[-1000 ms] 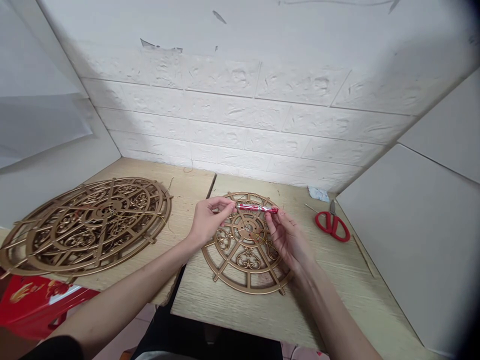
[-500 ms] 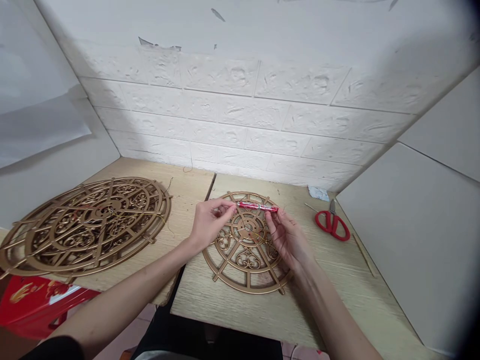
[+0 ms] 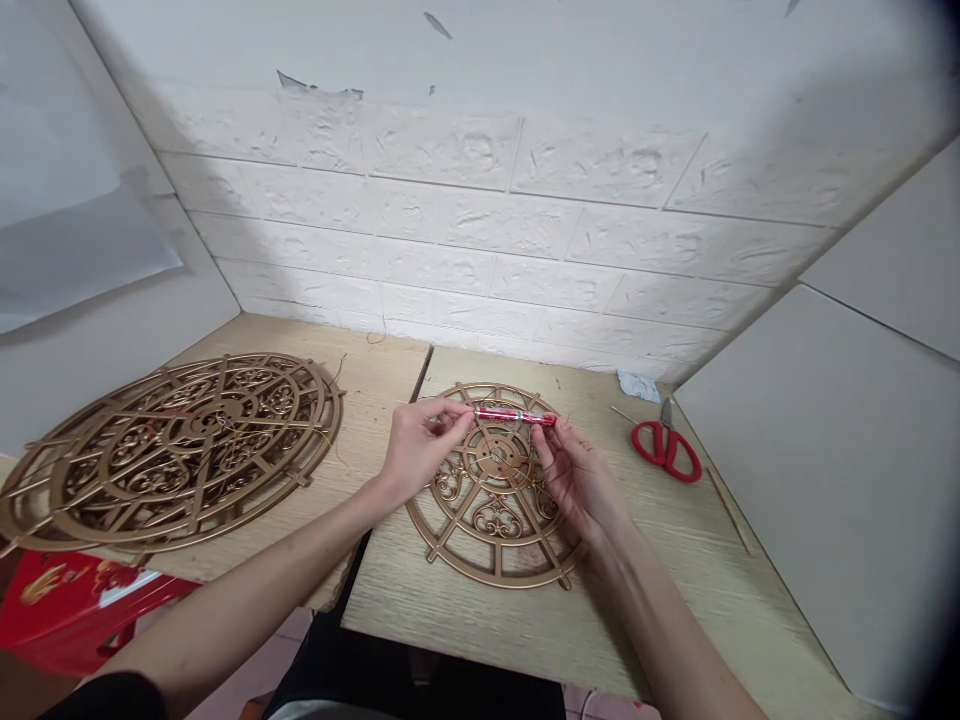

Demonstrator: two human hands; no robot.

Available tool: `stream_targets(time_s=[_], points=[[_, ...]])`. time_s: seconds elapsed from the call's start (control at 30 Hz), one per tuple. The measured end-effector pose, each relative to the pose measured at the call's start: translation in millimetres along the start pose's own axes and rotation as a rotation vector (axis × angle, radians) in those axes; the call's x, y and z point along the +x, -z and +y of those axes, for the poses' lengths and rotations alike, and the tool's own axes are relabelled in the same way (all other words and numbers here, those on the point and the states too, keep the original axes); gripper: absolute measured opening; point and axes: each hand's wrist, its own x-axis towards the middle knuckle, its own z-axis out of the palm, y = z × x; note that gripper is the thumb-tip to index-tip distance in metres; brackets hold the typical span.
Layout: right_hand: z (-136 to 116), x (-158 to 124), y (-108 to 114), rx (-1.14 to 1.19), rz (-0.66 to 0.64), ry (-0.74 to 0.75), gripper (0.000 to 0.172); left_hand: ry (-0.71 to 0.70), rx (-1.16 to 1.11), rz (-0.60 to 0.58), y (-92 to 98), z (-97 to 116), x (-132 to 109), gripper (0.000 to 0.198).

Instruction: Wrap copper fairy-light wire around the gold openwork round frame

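A slim red pen (image 3: 514,415) with a pale band near its middle is held level between my two hands. My left hand (image 3: 424,440) pinches its left tip between thumb and fingertips. At the other end, thumb and fingers of my right hand (image 3: 574,470) close on the red end. Below the pen, a round gold openwork panel (image 3: 495,578) with spokes and scrolls lies flat on the wooden table. Both hands partly cover this panel, and thin wire or thread shows near its hub.
Several similar gold panels (image 3: 202,515) are stacked at left, with thin threads sticking out. Red-handled scissors (image 3: 666,450) and a thin wooden stick (image 3: 727,510) lie at right. A crumpled pale wrapper (image 3: 637,386) sits by the white brick-patterned wall (image 3: 465,240). A red stool (image 3: 75,610) stands lower left.
The pen seems turned slightly about its length, its band and pattern showing differently. Both hands stay in almost the same place with the same grip.
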Motion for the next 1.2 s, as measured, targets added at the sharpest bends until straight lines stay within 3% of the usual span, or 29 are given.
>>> stream_targets(time_s=[0.23,0.5,0.77,0.93,1.03,1.2], points=[[1,0,0,0.014,0.003,-0.004,0.01,-0.018,0.056,0.006,0.5,1,0,0.016],[2,-1,-1,-0.004,0.039,0.004,0.009,-0.183,0.225,-0.047,4.6,-3,0,0.016],[4,-2,-2,-0.023,0.028,0.03,0.015,-0.433,0.384,-0.053,5.3,-2,-1,0.01],[9,-1,0,-0.029,-0.004,0.015,0.013,-0.358,0.387,-0.002,4.1,-5,-2,0.016],[12,0,1,-0.029,0.002,0.014,0.014,-0.263,0.27,-0.013,2.3,-6,-2,0.016],[13,-4,1,-0.161,-0.041,0.153,0.019,-0.158,0.109,-0.02,-1.5,-6,-4,0.018]])
